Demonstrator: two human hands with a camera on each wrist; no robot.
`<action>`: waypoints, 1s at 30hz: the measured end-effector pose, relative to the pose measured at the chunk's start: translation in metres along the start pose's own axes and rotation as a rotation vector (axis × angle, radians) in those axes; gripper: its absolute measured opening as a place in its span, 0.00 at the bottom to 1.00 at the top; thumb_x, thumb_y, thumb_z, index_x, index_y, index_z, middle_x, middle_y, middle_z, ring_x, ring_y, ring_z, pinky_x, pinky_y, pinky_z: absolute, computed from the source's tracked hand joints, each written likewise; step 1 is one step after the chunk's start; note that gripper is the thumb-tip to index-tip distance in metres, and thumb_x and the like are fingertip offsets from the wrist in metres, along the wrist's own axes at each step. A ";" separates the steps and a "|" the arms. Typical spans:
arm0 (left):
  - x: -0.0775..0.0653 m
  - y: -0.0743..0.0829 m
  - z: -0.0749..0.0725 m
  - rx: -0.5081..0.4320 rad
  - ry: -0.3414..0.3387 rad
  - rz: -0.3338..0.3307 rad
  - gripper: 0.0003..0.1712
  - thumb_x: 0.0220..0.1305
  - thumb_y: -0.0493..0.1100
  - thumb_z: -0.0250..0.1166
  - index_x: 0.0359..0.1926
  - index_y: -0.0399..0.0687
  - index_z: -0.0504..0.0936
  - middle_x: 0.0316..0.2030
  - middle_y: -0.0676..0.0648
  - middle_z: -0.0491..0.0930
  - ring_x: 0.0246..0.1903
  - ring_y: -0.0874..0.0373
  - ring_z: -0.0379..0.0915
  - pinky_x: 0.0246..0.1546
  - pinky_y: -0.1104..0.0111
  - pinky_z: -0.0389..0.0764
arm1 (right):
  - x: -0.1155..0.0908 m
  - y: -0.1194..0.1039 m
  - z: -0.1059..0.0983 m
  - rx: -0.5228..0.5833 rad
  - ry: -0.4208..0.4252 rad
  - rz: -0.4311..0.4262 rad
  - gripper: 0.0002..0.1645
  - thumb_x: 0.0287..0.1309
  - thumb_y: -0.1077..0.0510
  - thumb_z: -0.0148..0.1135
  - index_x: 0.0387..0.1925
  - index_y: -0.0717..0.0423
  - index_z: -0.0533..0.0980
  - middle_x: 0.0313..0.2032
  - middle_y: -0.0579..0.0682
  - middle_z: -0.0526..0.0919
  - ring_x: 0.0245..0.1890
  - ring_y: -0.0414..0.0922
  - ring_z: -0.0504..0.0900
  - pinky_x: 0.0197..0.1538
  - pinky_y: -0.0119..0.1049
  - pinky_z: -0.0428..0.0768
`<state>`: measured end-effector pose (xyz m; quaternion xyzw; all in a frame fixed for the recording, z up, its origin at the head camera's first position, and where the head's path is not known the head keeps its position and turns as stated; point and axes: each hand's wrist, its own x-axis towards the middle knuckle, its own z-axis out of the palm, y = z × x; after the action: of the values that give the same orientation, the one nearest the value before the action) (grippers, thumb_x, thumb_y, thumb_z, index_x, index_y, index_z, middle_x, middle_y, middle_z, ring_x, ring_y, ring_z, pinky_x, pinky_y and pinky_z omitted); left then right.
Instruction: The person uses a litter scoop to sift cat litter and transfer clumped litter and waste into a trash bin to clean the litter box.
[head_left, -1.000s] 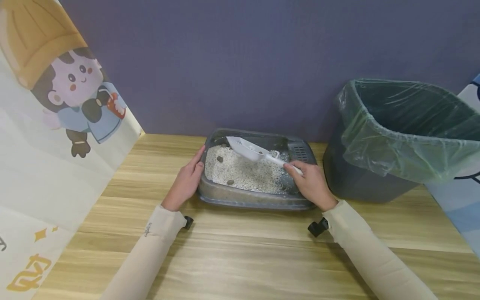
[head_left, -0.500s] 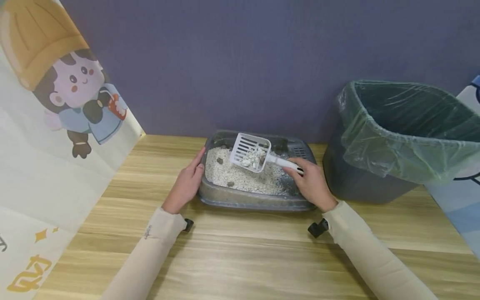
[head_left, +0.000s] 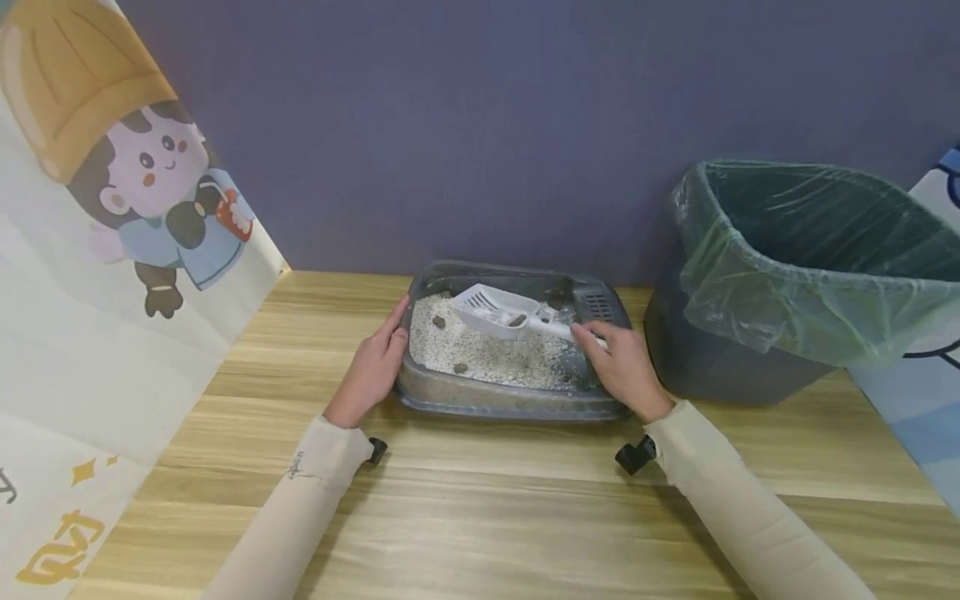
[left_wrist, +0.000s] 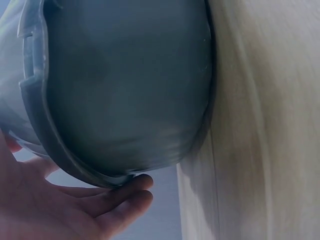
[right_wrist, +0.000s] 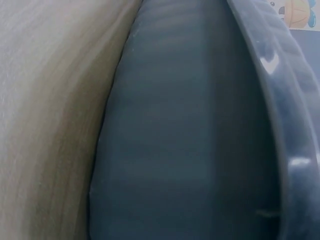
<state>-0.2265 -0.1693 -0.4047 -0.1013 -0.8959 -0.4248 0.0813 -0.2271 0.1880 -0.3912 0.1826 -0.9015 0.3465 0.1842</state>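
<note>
My right hand [head_left: 622,365] grips the handle of a white slotted litter scoop [head_left: 491,312], held over the grey litter box [head_left: 510,404]. The scoop's head points left and is tilted, with a dark clump [head_left: 517,320] and a little pale litter inside. Pale granular litter [head_left: 495,354] covers most of the box floor, with dark clumps [head_left: 461,368] on it. At the box's left end my left hand [head_left: 375,358] holds the rim; in the left wrist view its fingers [left_wrist: 127,200] lie against the rim's edge. The right wrist view shows only the box's outer side [right_wrist: 165,125], without the hand.
A grey trash bin [head_left: 727,350] lined with a translucent green bag [head_left: 795,308] stands right of the box. Behind is a dark blue-grey wall [head_left: 480,133]. A cartoon-printed panel [head_left: 75,350] borders the wooden table [head_left: 480,508] on the left.
My right hand has rolled the scoop from tilted to flat and back to tilted. Less loose litter shows in it than half a second ago. The left hand stays at the rim.
</note>
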 end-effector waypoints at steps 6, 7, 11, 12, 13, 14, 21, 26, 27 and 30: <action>0.000 -0.002 0.001 -0.002 0.006 0.008 0.27 0.74 0.55 0.37 0.71 0.77 0.47 0.15 0.46 0.61 0.11 0.57 0.52 0.18 0.59 0.67 | 0.000 0.001 0.000 0.009 0.010 -0.013 0.23 0.69 0.46 0.49 0.24 0.55 0.79 0.10 0.42 0.59 0.11 0.41 0.59 0.25 0.39 0.65; 0.001 -0.003 0.002 -0.003 0.007 0.010 0.27 0.74 0.55 0.37 0.71 0.77 0.47 0.15 0.46 0.61 0.11 0.57 0.52 0.18 0.59 0.67 | 0.000 0.001 -0.001 0.016 0.013 -0.008 0.23 0.69 0.46 0.49 0.24 0.55 0.79 0.10 0.42 0.59 0.11 0.41 0.59 0.25 0.39 0.65; 0.001 -0.003 0.003 -0.004 0.007 0.010 0.27 0.74 0.55 0.38 0.71 0.78 0.47 0.14 0.46 0.61 0.11 0.57 0.53 0.18 0.59 0.67 | -0.003 0.000 -0.003 0.033 0.065 -0.014 0.20 0.68 0.49 0.52 0.33 0.59 0.82 0.13 0.45 0.69 0.15 0.43 0.66 0.28 0.40 0.68; 0.001 -0.002 0.003 -0.005 0.007 0.010 0.27 0.74 0.55 0.38 0.71 0.78 0.47 0.14 0.46 0.61 0.11 0.56 0.53 0.18 0.58 0.67 | -0.004 -0.001 -0.004 0.037 0.063 -0.012 0.19 0.67 0.49 0.53 0.34 0.59 0.82 0.15 0.46 0.71 0.15 0.43 0.66 0.27 0.40 0.68; 0.001 -0.002 0.003 -0.006 0.007 0.009 0.27 0.74 0.55 0.38 0.71 0.78 0.48 0.14 0.46 0.61 0.11 0.56 0.53 0.18 0.58 0.67 | -0.005 -0.001 -0.006 0.043 0.057 -0.005 0.18 0.67 0.49 0.54 0.37 0.59 0.82 0.16 0.47 0.72 0.15 0.43 0.66 0.26 0.39 0.68; 0.001 -0.002 0.003 -0.008 0.006 0.010 0.27 0.74 0.55 0.38 0.71 0.78 0.48 0.15 0.45 0.61 0.11 0.56 0.53 0.18 0.58 0.67 | -0.005 -0.002 -0.008 0.046 0.047 0.005 0.18 0.66 0.49 0.55 0.40 0.59 0.82 0.16 0.48 0.72 0.14 0.43 0.66 0.25 0.39 0.68; 0.001 -0.001 0.004 -0.010 0.004 0.016 0.27 0.75 0.53 0.38 0.71 0.77 0.48 0.18 0.44 0.63 0.11 0.56 0.53 0.19 0.58 0.68 | -0.002 -0.011 -0.028 0.037 -0.064 0.018 0.21 0.58 0.47 0.62 0.48 0.55 0.77 0.18 0.47 0.72 0.11 0.42 0.62 0.16 0.35 0.64; -0.001 -0.001 0.003 -0.001 0.004 -0.009 0.27 0.74 0.54 0.38 0.71 0.77 0.48 0.16 0.45 0.62 0.12 0.56 0.53 0.20 0.58 0.67 | 0.002 -0.024 -0.043 0.008 -0.034 -0.034 0.21 0.59 0.47 0.62 0.48 0.55 0.77 0.20 0.46 0.74 0.11 0.42 0.64 0.16 0.34 0.64; -0.002 -0.001 0.003 -0.002 0.002 -0.014 0.27 0.74 0.54 0.37 0.71 0.77 0.47 0.16 0.45 0.62 0.12 0.56 0.52 0.19 0.58 0.67 | 0.002 -0.027 -0.048 -0.002 -0.016 -0.042 0.20 0.59 0.47 0.62 0.47 0.55 0.77 0.20 0.45 0.74 0.11 0.42 0.64 0.16 0.34 0.64; -0.004 -0.001 0.003 -0.002 -0.004 -0.022 0.27 0.74 0.55 0.37 0.71 0.77 0.47 0.17 0.44 0.62 0.12 0.56 0.53 0.19 0.58 0.67 | 0.006 -0.039 -0.069 -0.054 0.041 -0.077 0.17 0.59 0.48 0.63 0.44 0.55 0.79 0.19 0.46 0.73 0.11 0.42 0.63 0.16 0.33 0.63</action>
<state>-0.2237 -0.1679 -0.4087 -0.0920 -0.8968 -0.4263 0.0749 -0.2007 0.2074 -0.3193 0.2048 -0.8989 0.3183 0.2209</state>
